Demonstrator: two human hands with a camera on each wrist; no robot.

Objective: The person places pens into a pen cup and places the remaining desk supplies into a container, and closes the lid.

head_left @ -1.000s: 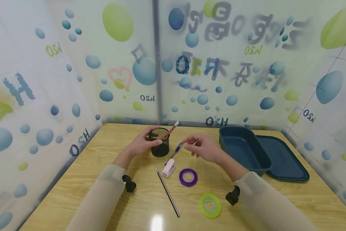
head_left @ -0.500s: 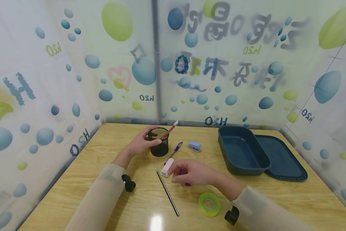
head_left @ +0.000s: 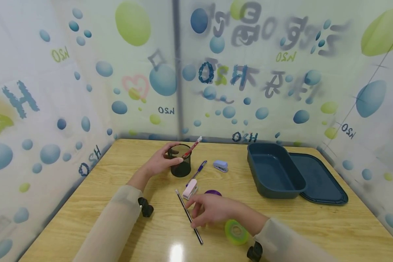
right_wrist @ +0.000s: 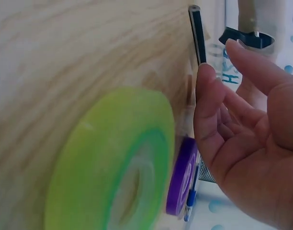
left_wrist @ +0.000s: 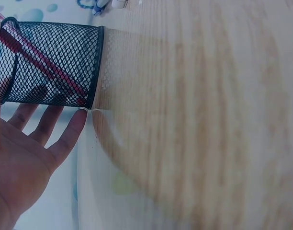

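Observation:
My left hand (head_left: 160, 161) grips a black mesh pencil cup (head_left: 181, 168), thumb near the rim and fingers along the far side. A red pencil (head_left: 193, 146) leans inside the cup. Low over the table, my right hand (head_left: 214, 209) reaches across a black-and-silver striped pencil (head_left: 197, 236), covering part of it. Its index fingertip (right_wrist: 205, 72) overlaps the pencil in the right wrist view, while the thumb stands apart from it. Beneath this hand lies a purple tape roll (head_left: 213, 192), partly hidden. A yellow-green tape roll (head_left: 237, 234) is beside the wrist.
Between the hands lie a pink stapler (head_left: 190, 189) and a blue pen (head_left: 201, 167). A light blue stapler (head_left: 220, 165) sits farther back. At the right, a deep dark blue bin (head_left: 276, 171) stands beside a flat lid (head_left: 321, 178) of the same colour.
My right hand has come away from the light blue stapler, leaving it on the table, and moved toward me and left, over the striped pencil. The left hand stays on the cup.

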